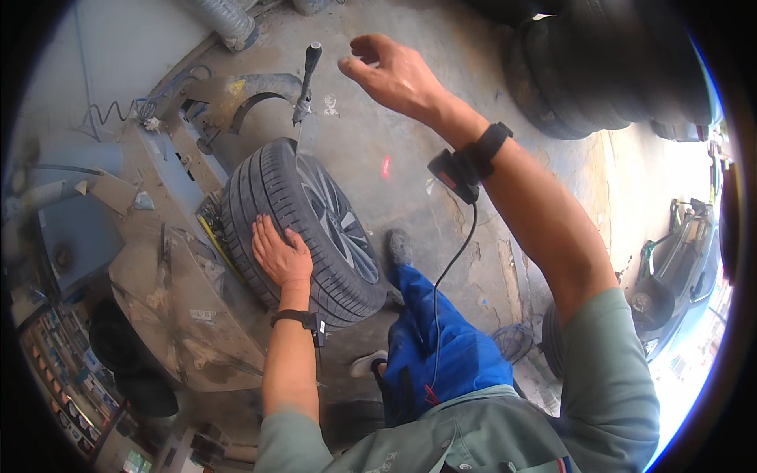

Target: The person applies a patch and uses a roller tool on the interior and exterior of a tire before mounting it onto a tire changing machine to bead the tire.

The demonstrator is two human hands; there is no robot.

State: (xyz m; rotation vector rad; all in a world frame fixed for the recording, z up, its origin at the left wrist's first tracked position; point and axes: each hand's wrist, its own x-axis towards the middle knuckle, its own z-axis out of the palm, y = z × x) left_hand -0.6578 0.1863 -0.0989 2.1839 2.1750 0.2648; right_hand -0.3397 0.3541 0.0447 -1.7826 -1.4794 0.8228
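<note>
A black tyre (pixel 260 197) mounted on a silver multi-spoke alloy rim (pixel 339 221) stands on its tread, leaning a little, against the side of a dusty tyre-changing machine (pixel 169 307). My left hand (pixel 282 254) lies on the tread with its fingers spread. Raised beyond the wheel, my right hand (pixel 388 72) is bent at the wrist, thumb and fingers loosely curled and apart, and I see nothing held in it. Just left of that hand rises a lever with a black handle (pixel 310 71), joined to a metal fitting at the wheel's far edge; the hand does not touch it.
Several dark tyres (pixel 552 71) are stacked at the far right. A parked car (pixel 686 260) stands at the right edge, a coiled cable (pixel 514 340) lies near my legs, and shelves of small goods (pixel 59 370) line the lower left. A red scrap (pixel 386 167) lies on the concrete floor.
</note>
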